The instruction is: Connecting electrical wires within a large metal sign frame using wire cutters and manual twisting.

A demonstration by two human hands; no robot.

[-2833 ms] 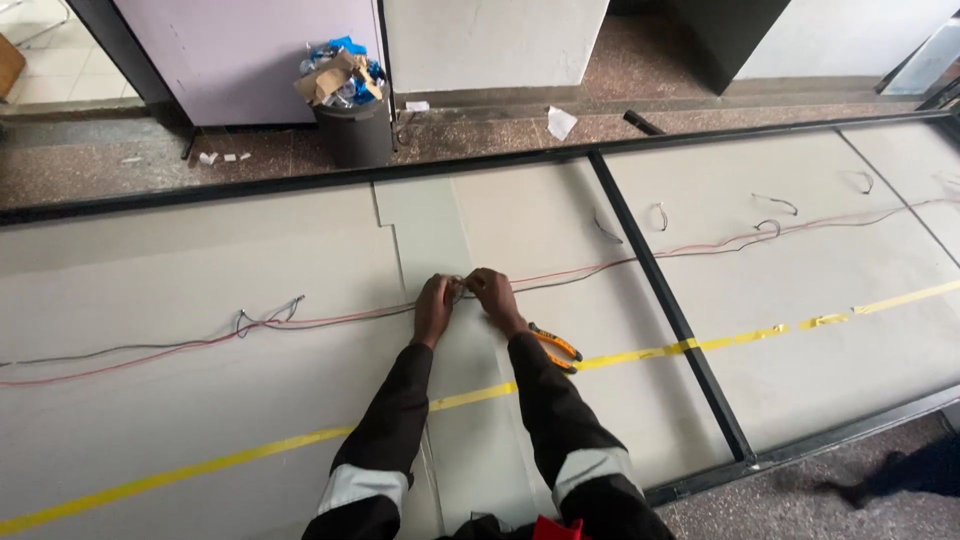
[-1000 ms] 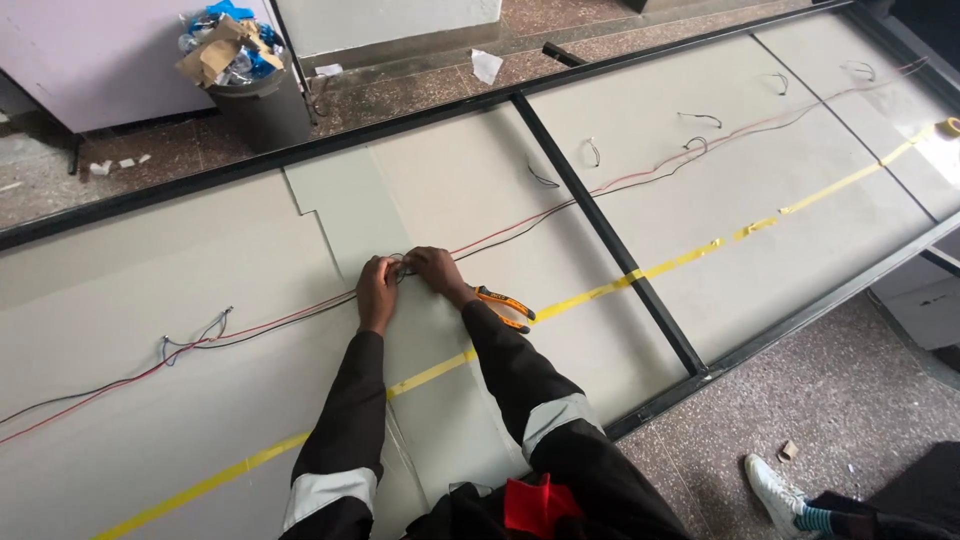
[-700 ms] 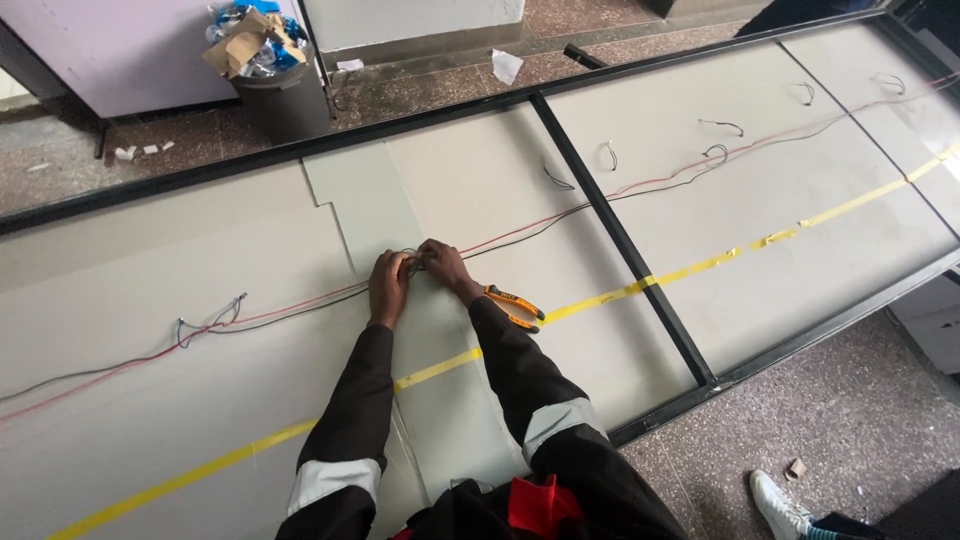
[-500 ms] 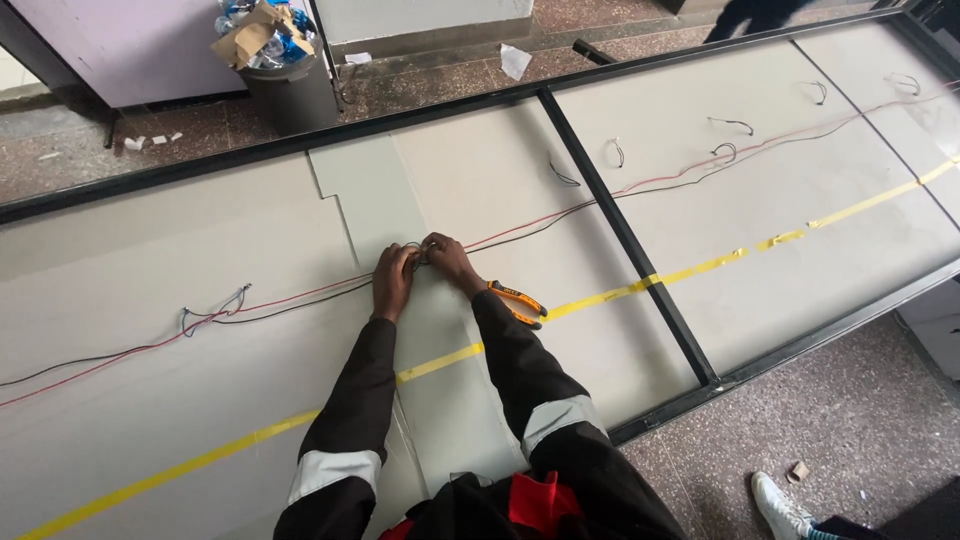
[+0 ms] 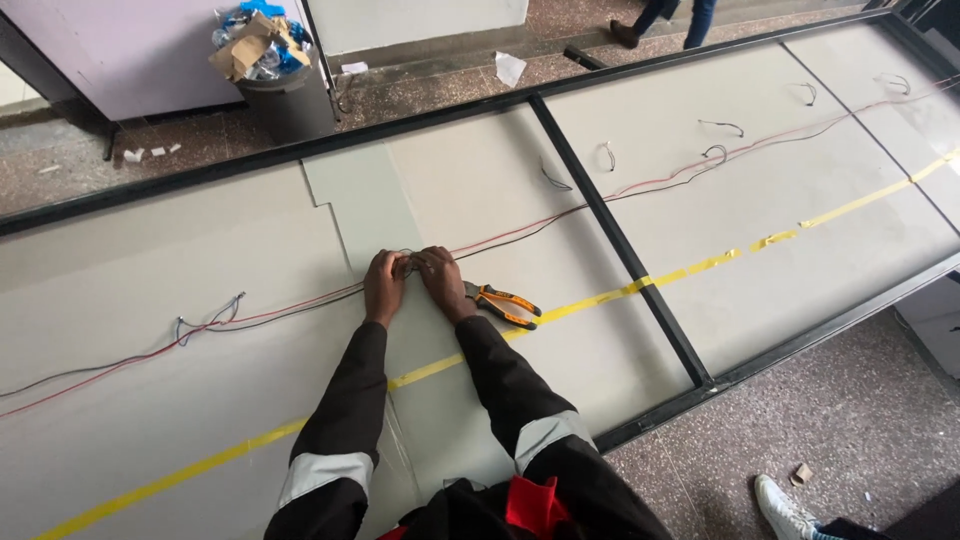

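— How far along is the wire joint?
— Both hands, left hand (image 5: 383, 285) and right hand (image 5: 438, 279), pinch the red and black wires (image 5: 520, 232) between them; the joint looks unfinished, pliers (image 5: 503, 303) idle just right.

We are looking down on a large pale panel (image 5: 200, 330) framed in black. The left hand (image 5: 383, 287) and right hand (image 5: 438, 283) are meeting close together, fingers pinching at the red and dark wires (image 5: 300, 300) running across the panel. Orange-handled pliers (image 5: 503, 304) are lying just beside the right hand, near a strip of yellow tape (image 5: 600, 295). A bin stuffed with cardboard (image 5: 268, 60) is standing beyond the frame. Another person's legs (image 5: 670, 18) are showing at top.
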